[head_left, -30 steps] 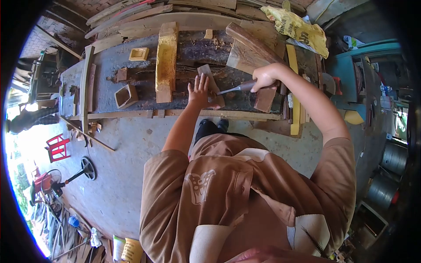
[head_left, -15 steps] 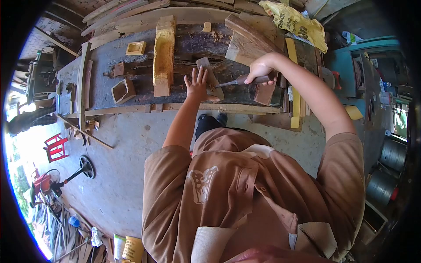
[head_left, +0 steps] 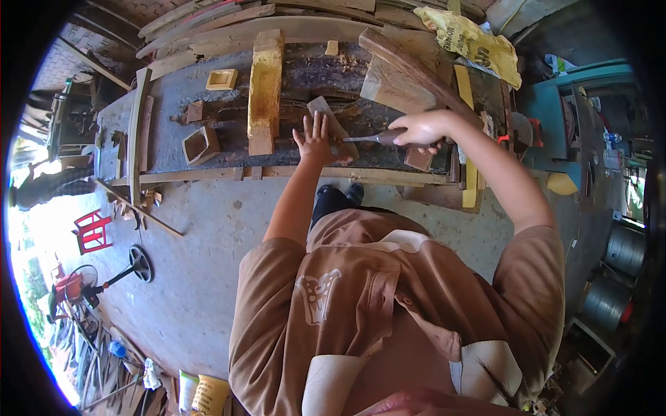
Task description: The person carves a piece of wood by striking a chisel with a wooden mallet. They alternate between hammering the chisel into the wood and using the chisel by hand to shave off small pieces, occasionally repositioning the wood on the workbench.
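My left hand [head_left: 316, 143] rests with spread fingers against a small flat wooden board [head_left: 333, 119] near the front of the workbench [head_left: 229, 114]. Its thumb points along the board's near end. My right hand [head_left: 420, 130] is wrapped round the dark handle of a chisel [head_left: 363, 139]. The metal blade points left, its tip at the board beside my left hand; the exact contact is too small to make out. Just below my right hand lies a reddish-brown wooden block [head_left: 418, 159].
A long hollowed yellowish timber [head_left: 265, 97] crosses the bench left of my hands. Nearby are a small square wooden frame [head_left: 221, 80] and a hollow wooden box [head_left: 200, 145]. A thick plank [head_left: 416, 66] and a yellow sack [head_left: 479, 45] lie at the back right.
My right hand has shifted slightly, and its chisel lies nearer to level. My left hand stays on the board. The whole view has moved a little.
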Demonstrator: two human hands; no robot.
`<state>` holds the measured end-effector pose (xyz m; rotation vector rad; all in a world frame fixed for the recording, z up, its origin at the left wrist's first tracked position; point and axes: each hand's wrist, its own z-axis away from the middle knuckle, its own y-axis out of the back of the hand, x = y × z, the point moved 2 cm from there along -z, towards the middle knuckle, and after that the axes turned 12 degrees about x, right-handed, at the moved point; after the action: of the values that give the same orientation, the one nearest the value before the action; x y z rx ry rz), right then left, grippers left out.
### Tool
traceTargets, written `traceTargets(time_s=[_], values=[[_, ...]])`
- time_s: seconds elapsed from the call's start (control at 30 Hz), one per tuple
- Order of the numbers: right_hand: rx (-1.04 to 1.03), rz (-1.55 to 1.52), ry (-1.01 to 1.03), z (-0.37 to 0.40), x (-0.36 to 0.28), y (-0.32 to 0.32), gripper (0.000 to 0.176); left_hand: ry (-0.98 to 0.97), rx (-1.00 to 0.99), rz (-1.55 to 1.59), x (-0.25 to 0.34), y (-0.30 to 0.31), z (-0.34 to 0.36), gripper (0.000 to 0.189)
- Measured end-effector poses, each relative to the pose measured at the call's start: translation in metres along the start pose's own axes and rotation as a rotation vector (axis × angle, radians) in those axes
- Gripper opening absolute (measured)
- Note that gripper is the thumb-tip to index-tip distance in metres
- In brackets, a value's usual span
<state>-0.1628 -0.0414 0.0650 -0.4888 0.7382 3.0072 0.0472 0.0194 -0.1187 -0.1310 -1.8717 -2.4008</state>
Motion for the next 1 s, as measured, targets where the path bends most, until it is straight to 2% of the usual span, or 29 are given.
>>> traceTargets(time_s=[0.1,0.2,0.37,0.53,1.0], values=[[0.036,-0.088,0.094,0.000,0.007,-0.015,0.054,0.093,0.038,0.074,0.003,-0.001,0.008,0.135],[0.021,-0.138,0.031,0.007,0.020,-0.019,0.053,0.179,0.109,0.139,0.007,-0.005,0.016,0.134],[0.063,-0.197,0.066,0.007,0.043,-0.026,0.052,0.252,0.171,0.246,0.011,-0.008,0.022,0.132],[0.062,-0.201,0.030,0.021,0.024,-0.021,0.050,0.307,0.225,0.350,0.013,-0.010,0.026,0.128],[0.026,-0.130,0.057,0.005,0.027,-0.018,0.049,0.307,0.257,0.354,0.013,-0.011,0.026,0.129]])
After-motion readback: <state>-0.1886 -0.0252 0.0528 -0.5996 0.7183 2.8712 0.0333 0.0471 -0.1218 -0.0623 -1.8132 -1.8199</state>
